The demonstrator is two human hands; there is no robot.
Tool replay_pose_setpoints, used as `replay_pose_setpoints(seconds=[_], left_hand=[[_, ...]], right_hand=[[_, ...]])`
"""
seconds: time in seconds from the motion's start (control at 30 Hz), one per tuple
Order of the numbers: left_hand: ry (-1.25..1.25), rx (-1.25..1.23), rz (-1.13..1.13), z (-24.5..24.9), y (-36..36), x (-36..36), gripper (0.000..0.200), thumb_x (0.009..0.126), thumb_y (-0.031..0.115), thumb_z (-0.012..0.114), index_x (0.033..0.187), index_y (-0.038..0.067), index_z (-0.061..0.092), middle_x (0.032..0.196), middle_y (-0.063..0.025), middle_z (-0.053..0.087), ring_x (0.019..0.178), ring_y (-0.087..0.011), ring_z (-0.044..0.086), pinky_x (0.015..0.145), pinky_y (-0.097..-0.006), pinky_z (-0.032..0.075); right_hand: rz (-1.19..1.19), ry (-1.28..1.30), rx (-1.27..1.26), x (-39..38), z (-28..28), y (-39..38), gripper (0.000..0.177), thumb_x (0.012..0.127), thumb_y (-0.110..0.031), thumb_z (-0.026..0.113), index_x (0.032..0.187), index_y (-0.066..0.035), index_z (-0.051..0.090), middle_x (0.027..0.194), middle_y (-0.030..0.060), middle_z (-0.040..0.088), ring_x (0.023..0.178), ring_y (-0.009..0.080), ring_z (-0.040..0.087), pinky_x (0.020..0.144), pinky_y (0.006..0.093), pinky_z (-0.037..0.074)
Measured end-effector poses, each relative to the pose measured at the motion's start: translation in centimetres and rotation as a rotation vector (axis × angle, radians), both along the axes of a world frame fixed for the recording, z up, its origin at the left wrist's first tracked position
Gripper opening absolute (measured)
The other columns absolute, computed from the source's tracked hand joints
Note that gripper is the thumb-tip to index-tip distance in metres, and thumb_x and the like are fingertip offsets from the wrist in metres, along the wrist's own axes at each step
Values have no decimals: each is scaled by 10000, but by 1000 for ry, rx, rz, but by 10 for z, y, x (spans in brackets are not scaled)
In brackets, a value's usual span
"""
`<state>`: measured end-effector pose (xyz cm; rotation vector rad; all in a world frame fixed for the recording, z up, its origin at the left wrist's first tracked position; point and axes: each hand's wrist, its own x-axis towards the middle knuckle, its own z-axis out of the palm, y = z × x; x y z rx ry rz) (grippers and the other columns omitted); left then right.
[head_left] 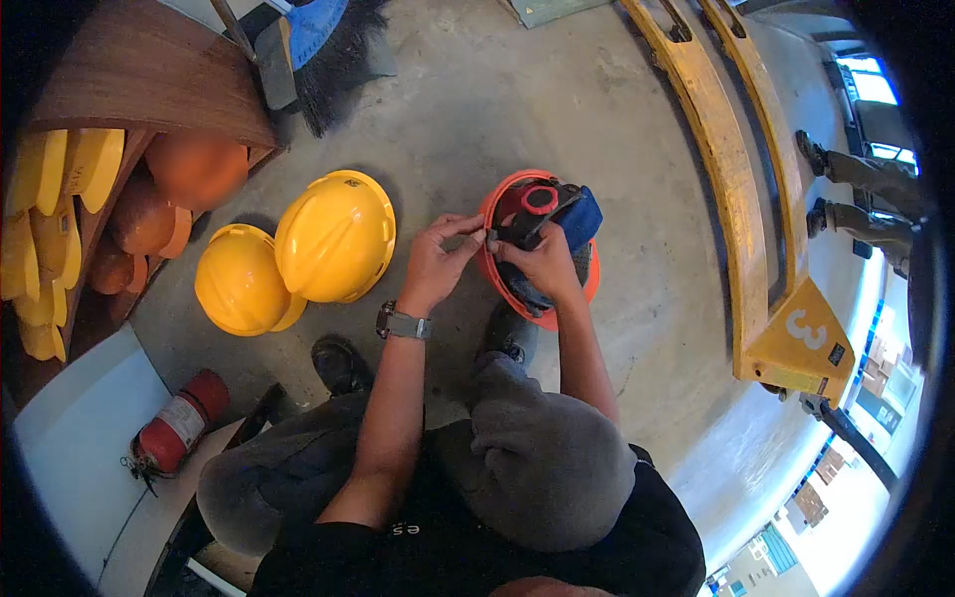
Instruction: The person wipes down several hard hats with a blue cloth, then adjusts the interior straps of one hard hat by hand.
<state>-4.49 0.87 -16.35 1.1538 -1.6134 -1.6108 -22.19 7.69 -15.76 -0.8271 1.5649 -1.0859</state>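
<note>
An orange-red helmet (594,271) rests upside down between my feet and the pallet jack, its inside facing up with a dark harness, a red round knob (539,200) and a blue pad (582,219). At its left rim my left hand (440,261) pinches, a watch on the wrist. Close beside it my right hand (542,261) reaches over the harness, thumb and fingers pressed together on a dark strap at the rim. The fingertips of both hands nearly meet.
Two yellow helmets (335,236) lie on the floor at left. Beyond them a wooden shelf (149,85) holds several helmets. A broom (323,50) is above, a fire extinguisher (181,423) lower left. A yellow pallet jack (731,179) and a standing person's legs (865,174) are at right.
</note>
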Motion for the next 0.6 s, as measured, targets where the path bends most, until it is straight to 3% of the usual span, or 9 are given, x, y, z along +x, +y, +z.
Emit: replay_pose_setpoints(seconds=[0.1, 0.23, 0.3, 0.4, 0.6], left_hand=[[-32, 7, -22, 1, 2, -3, 260, 899, 137, 719, 1139, 40, 730, 1048, -85, 706, 995, -183, 655, 911, -307, 490], [-39, -13, -10, 2, 3, -7, 249, 895, 146, 725, 1119, 40, 739, 1036, -93, 713, 985, -188, 662, 900, -308, 499], [-52, -17, 2, 2, 3, -8, 242, 893, 149, 728, 1107, 38, 743, 1035, -93, 715, 980, -187, 665, 899, -308, 499], [-32, 21, 52, -1, 4, -9, 231, 891, 154, 734, 1088, 35, 749, 1031, -93, 717, 966, -184, 670, 891, -307, 500], [0, 93, 30, -3, 1, -1, 220, 894, 159, 737, 1067, 23, 752, 982, -79, 709, 926, -154, 664, 836, -289, 511]], right_hand=[[27, 150, -25, 2, 15, 3, 152, 839, -86, 773, 933, 13, 707, 833, 25, 720, 731, 75, 637, 654, 265, 513], [-9, 264, -58, 7, 13, 5, 136, 823, -79, 766, 907, 13, 710, 777, 15, 708, 708, 66, 621, 642, 260, 501], [-49, 424, 78, 12, 11, 6, 216, 769, -137, 776, 883, 30, 699, 735, 111, 704, 641, 114, 628, 631, 307, 509], [-181, 322, -143, 23, 10, 4, 197, 764, -138, 772, 851, 21, 697, 694, 97, 681, 609, 118, 606, 589, 314, 486], [-51, 278, -54, 7, 1, 9, 237, 757, -167, 814, 830, 27, 698, 680, 93, 670, 597, 104, 572, 552, 325, 456]])
